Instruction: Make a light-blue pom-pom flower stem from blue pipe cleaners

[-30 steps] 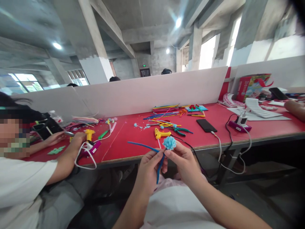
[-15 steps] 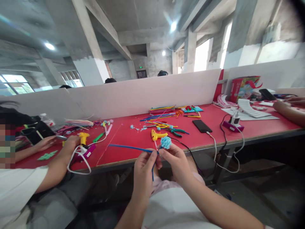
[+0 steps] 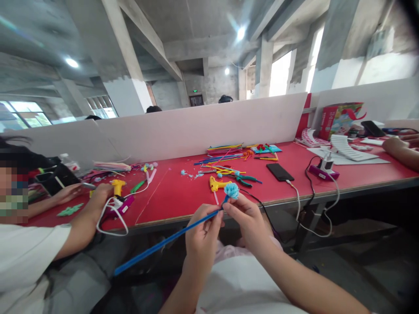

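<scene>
Above my lap, my left hand (image 3: 203, 229) is closed, pinching a dark blue pipe cleaner (image 3: 166, 242) that runs down to the left past the table edge. My right hand (image 3: 245, 218) is closed too, thumb and fingers at the stem just under a light blue fluffy pipe-cleaner flower (image 3: 231, 190). The fingertips of both hands nearly meet where the blue pipe cleaner joins the flower's base; the exact joint is partly hidden. Just beyond the flower, a yellow glue gun (image 3: 216, 185) lies on the red table (image 3: 183, 196).
Green-handled pliers (image 3: 247, 179), bundled pipe cleaners (image 3: 224, 150) and light blue scraps lie farther back. A phone (image 3: 280, 172) charges from a purple power strip (image 3: 322, 173). At left, a co-worker's arm (image 3: 87, 222) rests near another yellow glue gun (image 3: 118, 187). A white partition (image 3: 196, 126) backs the table.
The blue pipe cleaner has swung from pointing left over the table to slanting down-left below its edge. The strand that hung under my left hand no longer shows there. The flower has tilted more upright.
</scene>
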